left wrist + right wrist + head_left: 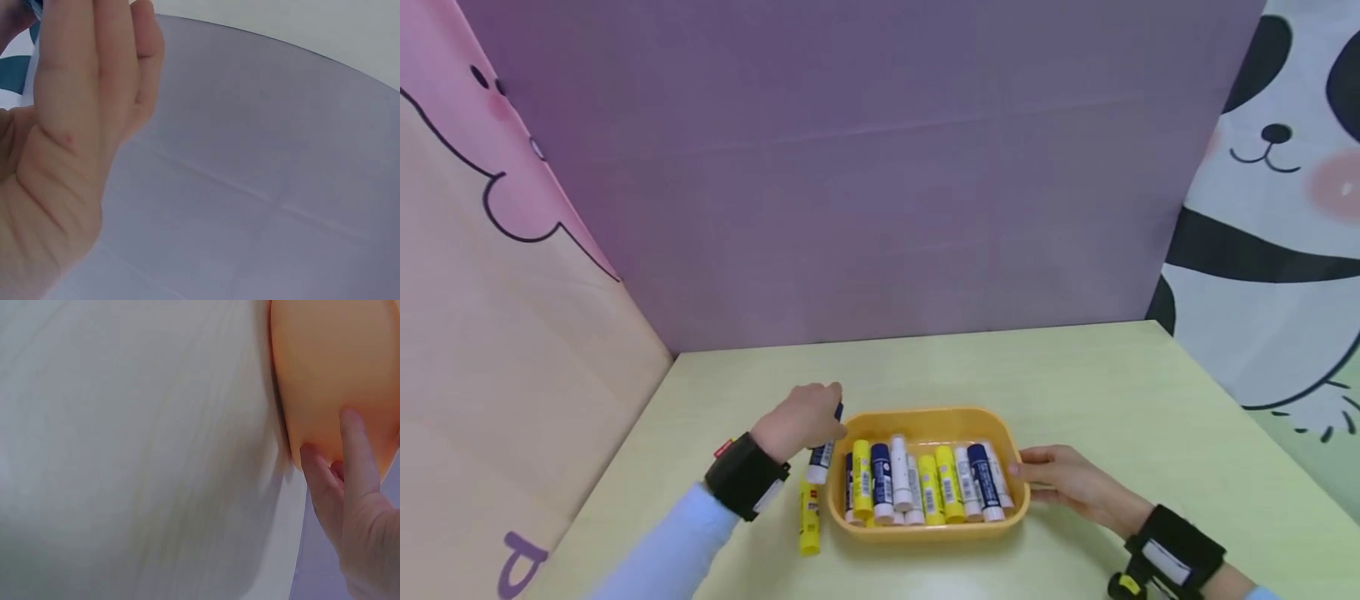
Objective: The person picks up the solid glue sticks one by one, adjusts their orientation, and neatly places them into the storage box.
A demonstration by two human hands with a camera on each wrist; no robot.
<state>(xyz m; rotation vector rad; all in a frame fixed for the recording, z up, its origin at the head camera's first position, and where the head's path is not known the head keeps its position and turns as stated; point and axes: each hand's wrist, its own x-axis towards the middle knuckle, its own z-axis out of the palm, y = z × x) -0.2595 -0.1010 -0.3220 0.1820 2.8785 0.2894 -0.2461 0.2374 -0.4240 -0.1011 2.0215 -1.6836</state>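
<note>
My left hand (805,418) holds a dark blue glue stick (822,457) with a white end, tilted, just outside the left rim of a yellow-orange basket (925,536). In the left wrist view, the fingers hide most of that stick. Under it, a yellow glue stick (809,521) lies on the table beside the basket. My right hand (1071,482) holds the basket's right end, thumb at the rim and fingers against the outer wall. Inside the basket lie several glue sticks, such as a yellow one (950,485), a dark blue one (985,483) and a white one (900,473).
The basket stands on a pale wooden table (760,367). A purple panel (880,183) rises along the table's back edge. Printed cloth walls stand at both sides, with a panda (1270,183) on the right one.
</note>
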